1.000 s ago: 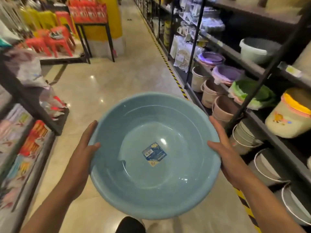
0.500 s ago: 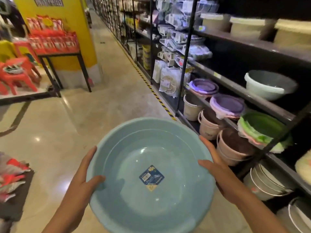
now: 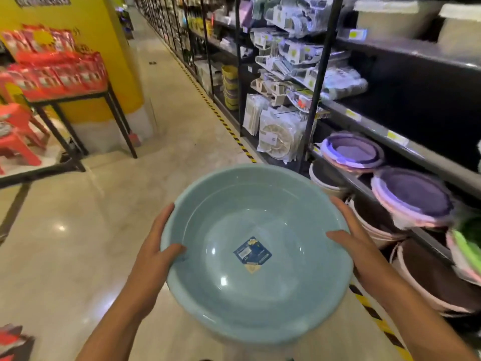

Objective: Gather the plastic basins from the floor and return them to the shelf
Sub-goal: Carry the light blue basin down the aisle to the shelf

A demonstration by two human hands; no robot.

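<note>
Blue basin (image 3: 256, 256) sits level between my hands: left hand (image 3: 153, 259) and right hand (image 3: 360, 248) clamp opposite rims. Shelf (image 3: 406, 149) lies to my right, nearer that hand.

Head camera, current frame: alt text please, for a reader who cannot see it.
A person's left hand and right hand grip opposite rims of a pale blue plastic basin with a blue sticker inside, carried along a shop aisle. Dark shelves on the right hold purple-lidded tubs.
</note>
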